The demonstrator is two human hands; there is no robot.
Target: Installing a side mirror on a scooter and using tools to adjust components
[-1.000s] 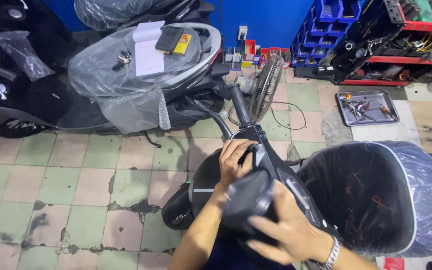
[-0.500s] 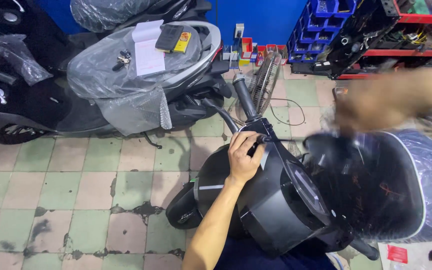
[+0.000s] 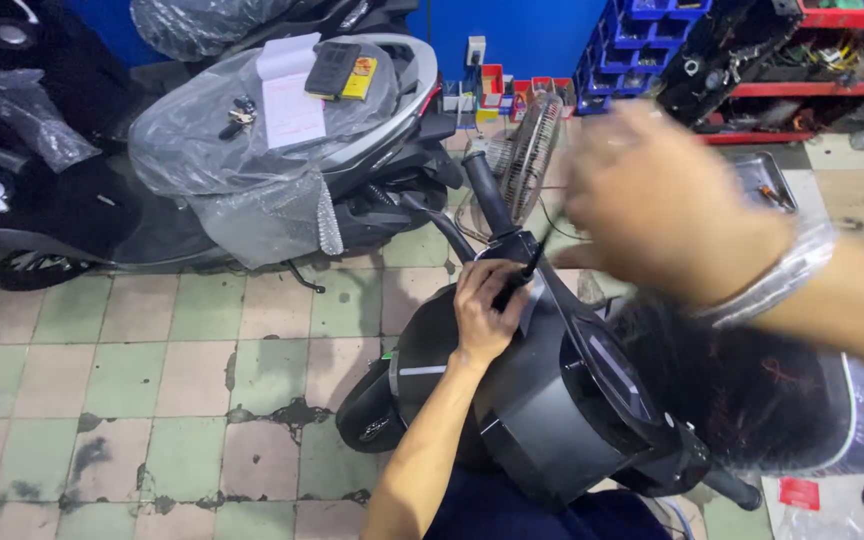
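The left hand (image 3: 487,320) rests on the black scooter's front panel (image 3: 542,420) at center frame, its grip clamped on a thin dark tool (image 3: 522,280) just below the handlebar (image 3: 487,195). The right hand (image 3: 667,205) hangs blurred at 2 o'clock, grip unclear. The panel looks seated; fastening seems unfinished.

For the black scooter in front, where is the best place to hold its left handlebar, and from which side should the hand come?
Probably the ribbed black handlebar grip, beyond the left hand resting near the brake lever. It is a bare cylinder sticking out over the tiled floor, so coming from above and wrapping the fingers around looks easiest. The right hand is blurred in the air.
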